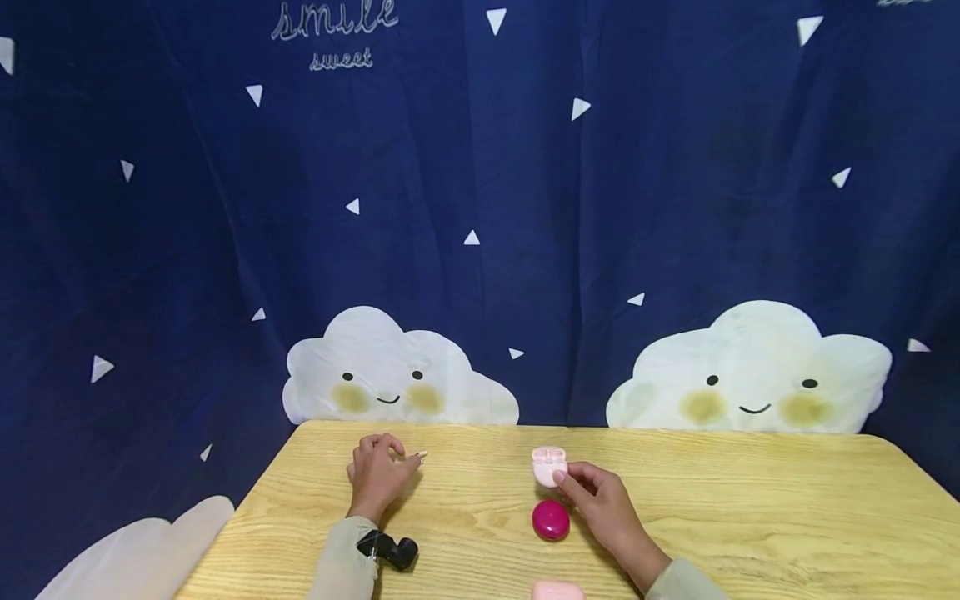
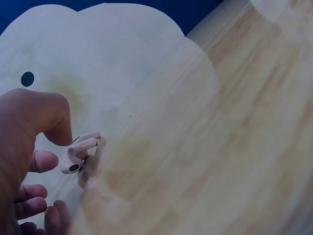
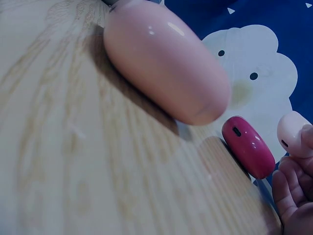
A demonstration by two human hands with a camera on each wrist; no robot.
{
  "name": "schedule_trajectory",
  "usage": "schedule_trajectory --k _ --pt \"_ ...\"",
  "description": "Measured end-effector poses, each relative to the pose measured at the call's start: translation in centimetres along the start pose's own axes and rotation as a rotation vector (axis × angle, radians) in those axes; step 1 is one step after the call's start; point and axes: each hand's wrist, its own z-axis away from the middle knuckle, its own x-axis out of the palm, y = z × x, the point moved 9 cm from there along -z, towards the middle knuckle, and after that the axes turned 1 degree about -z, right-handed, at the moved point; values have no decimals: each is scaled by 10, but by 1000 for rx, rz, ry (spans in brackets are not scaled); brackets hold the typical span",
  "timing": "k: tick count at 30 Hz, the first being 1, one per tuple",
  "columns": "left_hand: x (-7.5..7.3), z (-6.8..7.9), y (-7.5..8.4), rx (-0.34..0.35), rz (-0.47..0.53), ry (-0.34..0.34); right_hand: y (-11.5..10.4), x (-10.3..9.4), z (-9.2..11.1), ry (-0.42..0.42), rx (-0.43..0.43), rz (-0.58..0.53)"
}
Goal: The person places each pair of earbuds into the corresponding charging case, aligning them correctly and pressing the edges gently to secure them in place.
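Note:
Near the table's far left, my left hand (image 1: pixel 381 471) has its thumb and fingers bent beside white earbuds (image 1: pixel 422 455). The left wrist view shows the two earbuds (image 2: pixel 82 152) just off the tips of thumb and finger, with space between the digits; whether one touches is hard to tell. With thumb and fingers, my right hand (image 1: pixel 606 508) grips an open light-pink earbud case (image 1: pixel 547 472), its lid up. A magenta round case (image 1: pixel 551 520) lies closed on the table just nearer me than the held case. Part of the right hand (image 3: pixel 298 196) shows in the right wrist view.
Another pink case (image 1: pixel 558 591) lies at the near edge of the head view, looming large in the right wrist view. All this is on a wooden table (image 1: pixel 750 517). Behind hangs a dark blue curtain (image 1: pixel 525 167) with clouds. A black camera mount (image 1: pixel 390 550) sits on the left wrist.

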Motion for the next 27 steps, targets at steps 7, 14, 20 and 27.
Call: schedule_trajectory --k 7,14,20,27 --pt "2 2 4 27 -44 -60 0 0 1 1 16 -3" --pt "1 2 7 44 -38 -58 2 0 0 3 22 5" --pt "2 1 6 44 -44 -62 21 -2 -8 5 26 -15" --pt "1 1 6 45 -32 -50 29 -2 -11 15 -4 -21"
